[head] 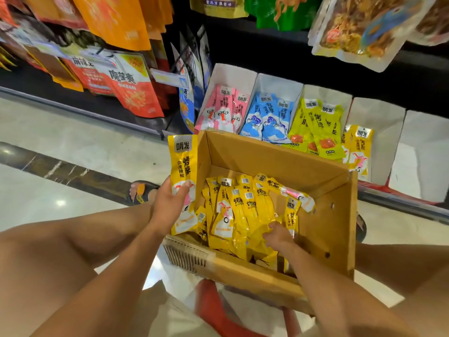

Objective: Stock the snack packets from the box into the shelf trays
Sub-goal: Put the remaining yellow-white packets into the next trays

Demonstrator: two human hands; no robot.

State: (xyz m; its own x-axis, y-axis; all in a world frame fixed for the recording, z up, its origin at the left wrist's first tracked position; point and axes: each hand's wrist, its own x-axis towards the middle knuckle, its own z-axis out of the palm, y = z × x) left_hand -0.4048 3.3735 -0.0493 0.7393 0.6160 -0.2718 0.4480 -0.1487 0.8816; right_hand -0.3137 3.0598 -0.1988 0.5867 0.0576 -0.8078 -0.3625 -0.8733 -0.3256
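While the left hand [170, 205] pinches one yellow packet [183, 161] upright, thumb across its front and fingers behind, that packet stands just outside the left wall of the box [279, 154], its top above the rim; the right hand [279, 235] is down inside the box, fingers bent into the pile [238, 205] of yellow packets; cannot tell whether it grips one or only presses on them; the pile fills the near left part of the box, some packets leaning upright, some lying flat, a few showing barcode backs; the box is open-topped cardboard, set between the person's bare knees, its far wall just in front of the trays [379, 113]; five white trays stand in a row on the low shelf [401, 206], tilted back; leftmost tray holds pink packets [223, 110]; next holds blue packets [269, 117]; third holds green packets [315, 125]; fourth holds a few shelved yellows [359, 147] against its left side; bags [109, 20] hang above at left and top right, orange, red, green and clear ones; a sandal [141, 193] on the left foot rests on the floor [73, 142], left of the box; floor is pale glossy tile with a dark marbled strip.
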